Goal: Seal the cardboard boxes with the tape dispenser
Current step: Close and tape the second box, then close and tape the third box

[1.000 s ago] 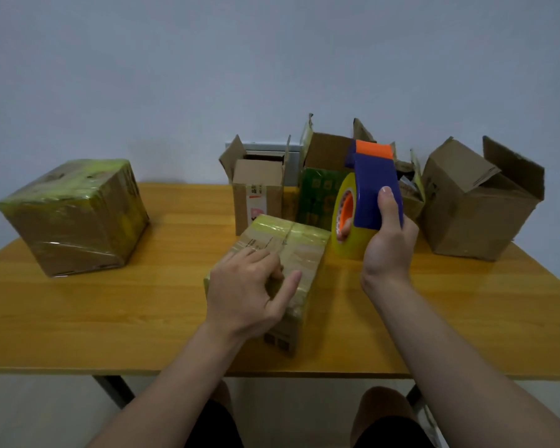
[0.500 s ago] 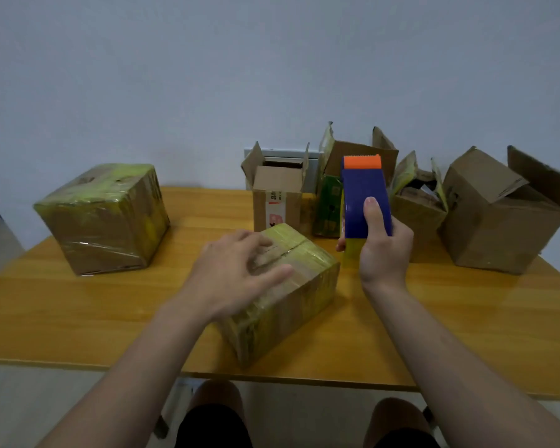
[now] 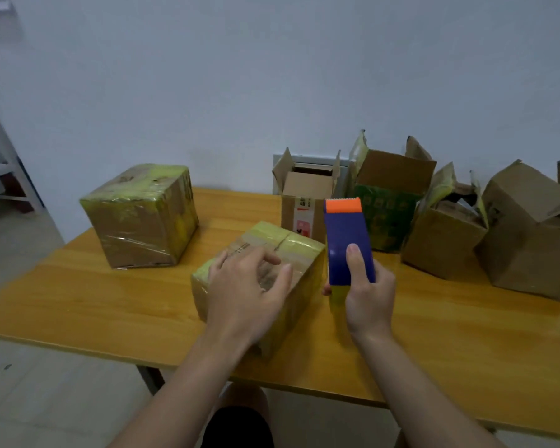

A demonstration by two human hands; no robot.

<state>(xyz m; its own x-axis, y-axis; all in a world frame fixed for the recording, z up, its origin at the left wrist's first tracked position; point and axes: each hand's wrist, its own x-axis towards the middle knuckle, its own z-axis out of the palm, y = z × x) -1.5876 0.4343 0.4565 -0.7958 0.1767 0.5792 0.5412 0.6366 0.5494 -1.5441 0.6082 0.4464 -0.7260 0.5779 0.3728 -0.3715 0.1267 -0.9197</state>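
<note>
A small taped cardboard box (image 3: 299, 253) lies near the table's front edge, its top covered in yellowish tape. My left hand (image 3: 248, 292) rests on its near top and side, fingers spread and curled over it. My right hand (image 3: 367, 295) holds a blue tape dispenser (image 3: 348, 250) with an orange blade end, upright just right of the box; the yellow tape roll shows below the blue body. A larger taped box (image 3: 143, 218) stands at the left of the table.
Several open cardboard boxes line the back right: a small one (image 3: 304, 202), a green-printed one (image 3: 388, 202), a crumpled one (image 3: 443, 240) and a large one (image 3: 530, 240). The wooden table (image 3: 110, 305) ends close to me. A white wall stands behind.
The small box has been turned and slid left under my left hand. The dispenser has turned so its blue back faces me. The view has shifted left.
</note>
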